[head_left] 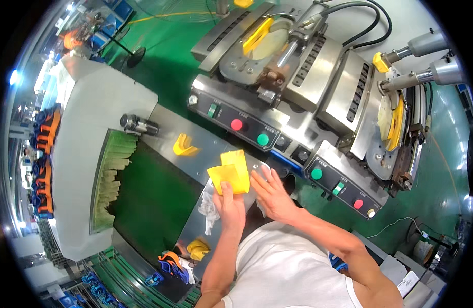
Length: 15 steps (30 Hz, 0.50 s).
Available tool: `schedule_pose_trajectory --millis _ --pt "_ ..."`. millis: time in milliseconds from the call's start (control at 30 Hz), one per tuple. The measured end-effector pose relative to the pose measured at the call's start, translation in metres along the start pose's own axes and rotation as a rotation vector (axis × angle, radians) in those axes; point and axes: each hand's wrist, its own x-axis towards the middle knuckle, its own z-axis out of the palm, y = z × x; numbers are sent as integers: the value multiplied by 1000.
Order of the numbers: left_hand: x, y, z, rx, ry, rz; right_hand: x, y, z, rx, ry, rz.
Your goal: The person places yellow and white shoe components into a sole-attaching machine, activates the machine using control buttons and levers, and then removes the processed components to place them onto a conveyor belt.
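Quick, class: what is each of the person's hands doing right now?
Left hand: holding a bent yellow piece.
Right hand: open, beside the piece; whether it touches is unclear.

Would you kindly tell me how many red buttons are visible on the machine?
2: one red button on the left control panel, another red button on the right control panel.

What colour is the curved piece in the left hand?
The curved piece in the left hand is yellow, best seen in the head view.
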Motion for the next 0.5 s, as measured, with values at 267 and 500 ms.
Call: schedule_pose_trajectory --millis 267,500 --pt "39 12 82 922 -631 594 -27 10 -171 441 476 43" --pt "63 15 132 957 -955 428 -23 -27 -203 -3 170 83"
